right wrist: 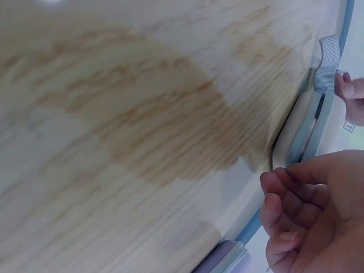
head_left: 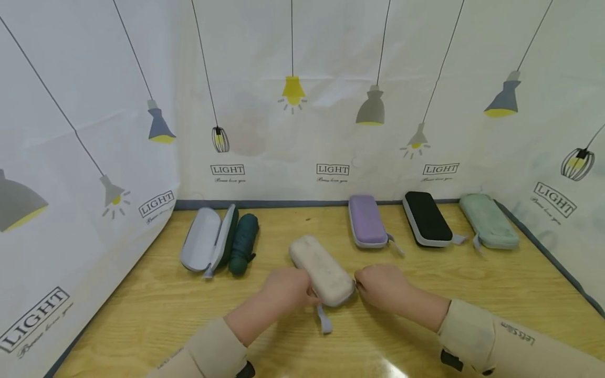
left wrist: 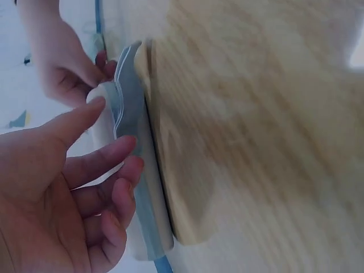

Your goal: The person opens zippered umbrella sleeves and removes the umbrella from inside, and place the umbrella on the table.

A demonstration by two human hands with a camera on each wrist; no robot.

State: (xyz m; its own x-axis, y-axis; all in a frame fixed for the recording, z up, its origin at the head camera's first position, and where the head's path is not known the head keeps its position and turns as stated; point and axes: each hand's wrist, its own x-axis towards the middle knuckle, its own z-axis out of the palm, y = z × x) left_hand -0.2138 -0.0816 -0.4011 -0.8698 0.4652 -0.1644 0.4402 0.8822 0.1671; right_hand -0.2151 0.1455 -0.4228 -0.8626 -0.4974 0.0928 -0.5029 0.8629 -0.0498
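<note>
A cream zippered case lies at a slant on the wooden table, its grey strap sticking out at the near end. My left hand holds the case by its near left side, thumb and fingertips at the edge beside the strap. At the right edge my right hand pinches the zipper pull, which its fingertips mostly hide. Zipper teeth show along a narrow gap between strap and right fingertips in the right wrist view.
Farther left, an open dark green case with pale lining stands beside a folded dark green umbrella. Purple, black and mint green cases lie along the back right. A lamp-printed sheet walls the table.
</note>
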